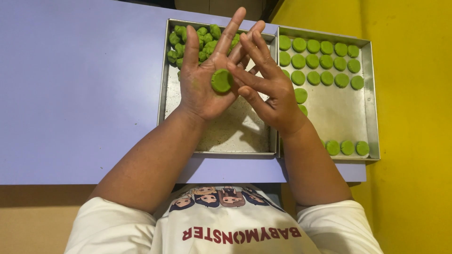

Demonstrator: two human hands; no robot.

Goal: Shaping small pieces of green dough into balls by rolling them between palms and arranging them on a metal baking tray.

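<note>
My left hand [203, 80] is held palm up above a metal tray [235, 134], fingers spread, with a flattened round piece of green dough [221, 80] lying on the palm. My right hand [268, 89] is right beside it, fingers apart, its fingertips touching the left hand next to the dough disc. A heap of rough green dough lumps [188, 40] fills the far left corner of that tray. A second metal tray [348, 110] to the right holds rows of flat green dough discs [320, 61].
Both trays sit side by side on a pale purple table [80, 89]. A yellow wall or surface [414, 117] rises to the right of the table. Three more green discs [347, 147] lie along the right tray's near edge.
</note>
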